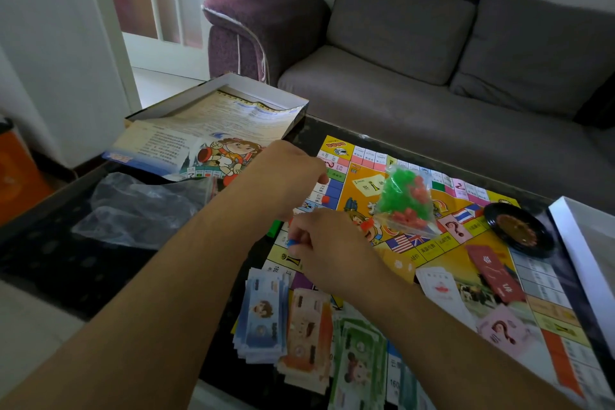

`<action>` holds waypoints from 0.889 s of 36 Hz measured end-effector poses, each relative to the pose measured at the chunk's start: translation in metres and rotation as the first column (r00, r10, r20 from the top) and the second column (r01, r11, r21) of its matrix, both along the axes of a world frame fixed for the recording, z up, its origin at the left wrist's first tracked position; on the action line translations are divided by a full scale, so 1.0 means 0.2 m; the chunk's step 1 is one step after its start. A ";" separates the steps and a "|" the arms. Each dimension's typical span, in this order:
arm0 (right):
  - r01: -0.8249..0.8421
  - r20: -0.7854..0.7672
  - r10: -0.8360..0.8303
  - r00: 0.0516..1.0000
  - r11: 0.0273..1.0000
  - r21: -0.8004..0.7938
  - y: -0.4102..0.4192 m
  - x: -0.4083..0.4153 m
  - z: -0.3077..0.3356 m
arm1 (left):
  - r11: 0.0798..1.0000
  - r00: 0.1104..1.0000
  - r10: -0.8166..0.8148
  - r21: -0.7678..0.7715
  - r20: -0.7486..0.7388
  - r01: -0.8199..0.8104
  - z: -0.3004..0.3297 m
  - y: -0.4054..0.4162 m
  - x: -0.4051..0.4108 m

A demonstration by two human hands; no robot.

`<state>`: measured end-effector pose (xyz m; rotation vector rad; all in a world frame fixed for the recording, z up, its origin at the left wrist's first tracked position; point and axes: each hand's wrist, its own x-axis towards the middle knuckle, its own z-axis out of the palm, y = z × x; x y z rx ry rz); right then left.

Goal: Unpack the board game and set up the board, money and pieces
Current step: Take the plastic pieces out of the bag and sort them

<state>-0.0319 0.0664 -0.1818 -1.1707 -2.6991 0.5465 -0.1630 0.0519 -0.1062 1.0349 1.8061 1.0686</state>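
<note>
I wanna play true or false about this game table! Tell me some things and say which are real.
1. The game board lies unfolded on the table. True.
2. The bag of green and red pieces sits on the board. True.
3. The right hand pinches a small yellow piece. False: the piece is blue.
4. The money stacks lie inside the box. False: they lie at the board's near edge.
5. A black spinner dish rests on the board's right side. True.
6. The left hand holds the paper sheet. False: it hovers over the board.
</note>
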 end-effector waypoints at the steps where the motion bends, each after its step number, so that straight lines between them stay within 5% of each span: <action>1: -0.005 0.006 0.005 1.000 1.000 0.002 0.00 -0.01 -0.01 | 1.000 1.000 -0.002 0.000 0.004 0.002 0.00 0.00 0.00; 16: -0.015 0.116 0.008 0.993 0.999 0.053 0.00 -0.06 -0.01 | 1.000 0.998 -0.013 -0.009 0.061 0.013 0.02 -0.02 0.02; 22: 0.128 -0.085 -0.134 0.987 0.990 -0.066 0.01 0.15 0.07 | 1.000 0.993 -0.024 0.014 0.114 0.023 0.05 -0.07 0.07; 32: 0.124 -0.210 -0.142 0.967 0.987 -0.098 -0.01 0.24 0.10 | 0.995 0.996 -0.049 -0.087 0.069 0.055 0.05 -0.10 0.13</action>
